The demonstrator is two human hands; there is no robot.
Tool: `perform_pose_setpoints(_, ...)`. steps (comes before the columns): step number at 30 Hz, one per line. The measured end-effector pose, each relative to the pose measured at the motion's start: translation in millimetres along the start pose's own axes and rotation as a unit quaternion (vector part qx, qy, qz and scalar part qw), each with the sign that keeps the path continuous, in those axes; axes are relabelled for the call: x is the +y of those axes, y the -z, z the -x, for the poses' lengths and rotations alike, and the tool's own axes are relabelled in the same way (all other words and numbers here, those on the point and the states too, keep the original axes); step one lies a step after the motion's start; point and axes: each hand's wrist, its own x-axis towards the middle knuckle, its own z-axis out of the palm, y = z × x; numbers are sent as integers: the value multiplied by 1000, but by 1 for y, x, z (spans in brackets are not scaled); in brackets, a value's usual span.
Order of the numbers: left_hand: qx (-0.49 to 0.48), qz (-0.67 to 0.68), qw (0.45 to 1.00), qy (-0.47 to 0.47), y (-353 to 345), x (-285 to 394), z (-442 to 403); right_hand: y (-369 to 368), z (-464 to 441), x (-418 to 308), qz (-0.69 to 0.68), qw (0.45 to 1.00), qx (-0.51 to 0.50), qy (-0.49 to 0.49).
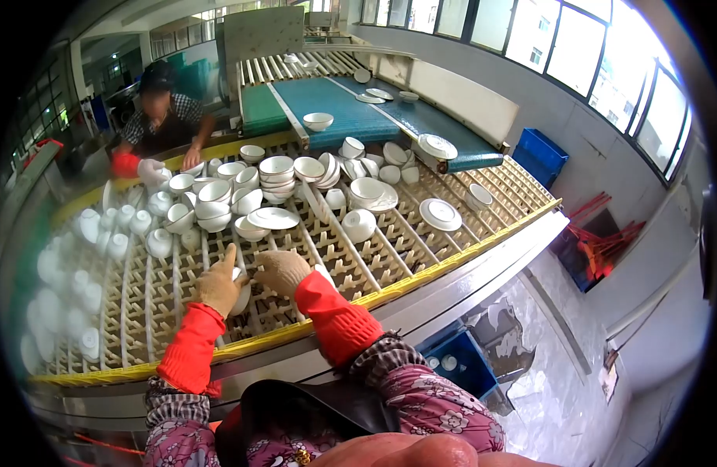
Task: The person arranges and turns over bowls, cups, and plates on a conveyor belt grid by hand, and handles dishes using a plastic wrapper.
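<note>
My left hand [220, 286], in a tan glove with a red cuff, is closed around a white bowl [240, 300] tilted on its side over the pegged conveyor rack [178, 282]. Its index finger points up and away from me. Just to the right, my right hand [283, 272] wears the same kind of glove, its fingers loosely bent toward the bowl with nothing visible in them. Beyond my hands lie a white plate [273, 219], a stack of bowls [277, 171] and several loose bowls. Another bowl [359, 225] rests upside down farther right.
Across the rack, a co-worker [162, 124] reaches among the dishes. Steam blurs upturned cups and bowls [59, 307] at left. A blue-green belt [339, 117] carrying dishes meets the rack's far side. Near my right side, a blue crate [461, 363] holds white pieces.
</note>
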Motion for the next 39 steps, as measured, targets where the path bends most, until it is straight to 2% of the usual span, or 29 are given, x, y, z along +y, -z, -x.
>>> perform_pose_setpoints(2,-11,-33,999,-1,10,7,2,12,2,-13,7,999,-35,-15)
perform_pose_setpoints(4,13,-7,999,-31,15,5,3,7,2,-8,14,1000,-8,-1)
perform_pose_setpoints(6,16,-25,999,-19,17,8,4,5,-1,-5,28,999,-17,18)
perform_pose_setpoints(9,51,1,999,-15,21,11,5,6,-1,-3,15,998,-55,21)
perform_pose_setpoints(12,105,67,992,-3,18,-13,-6,3,0,-4,-10,999,-18,42)
perform_pose_setpoints(13,153,93,983,36,38,-8,-6,8,1,-6,-29,999,-33,26)
perform_pose_setpoints(14,207,109,971,43,25,-36,-8,13,2,-8,-10,998,-57,22)
perform_pose_setpoints(15,277,133,952,4,13,-53,-17,17,-1,-12,10,996,-84,29)
perform_pose_setpoints(16,349,146,925,-26,13,-78,-14,28,-1,-24,-12,993,-116,-33)
perform_pose_setpoints(17,335,118,935,17,27,-82,-2,34,3,-27,0,994,-104,-19)
perform_pose_setpoints(18,321,91,940,65,42,-74,7,31,8,-19,-57,995,-85,-6)
perform_pose_setpoints(19,335,79,935,86,59,-77,18,31,5,-16,-96,987,-120,-39)
perform_pose_setpoints(20,346,67,930,102,72,-75,25,29,3,-6,-11,997,-74,28)
perform_pose_setpoints(21,303,46,940,151,96,-68,36,39,3,-8,7,997,-73,-3)
perform_pose_setpoints(22,256,32,946,194,121,-70,49,55,12,-11,8,1000,-18,22)
perform_pose_setpoints(23,353,20,927,121,104,-107,52,67,16,-13,55,998,-14,1)
perform_pose_setpoints(26,280,-91,941,164,151,-124,95,74,33,25,169,985,-12,-29)
perform_pose_setpoints(27,265,-159,934,177,142,-154,102,75,30,29,179,977,-78,-84)
perform_pose_setpoints(28,192,-190,940,207,139,-169,112,73,34,31,190,960,-151,-143)
perform_pose_setpoints(29,125,-197,952,197,129,-189,127,77,36,18,166,935,-224,-217)
perform_pose_setpoints(30,60,-201,960,184,119,-205,145,77,45,3,297,923,-221,-107)
perform_pose_setpoints(32,-24,-171,974,145,125,-179,154,71,58,8,390,883,-254,68)
perform_pose_setpoints(33,-64,-161,977,124,127,-169,159,66,60,21,377,893,-238,59)
perform_pose_setpoints(34,-37,-115,988,97,107,-175,175,62,61,33,364,903,-222,52)
perform_pose_setpoints(35,-25,-38,992,114,106,-179,183,57,63,47,350,913,-206,45)
perform_pose_setpoints(36,-8,35,991,128,108,-184,185,79,67,15,339,917,-207,46)
perform_pose_setpoints(38,-33,58,989,134,119,-186,185,81,73,10,202,963,-125,-131)
perform_pose_setpoints(39,-47,72,987,135,124,-182,184,81,75,16,204,957,-97,-180)
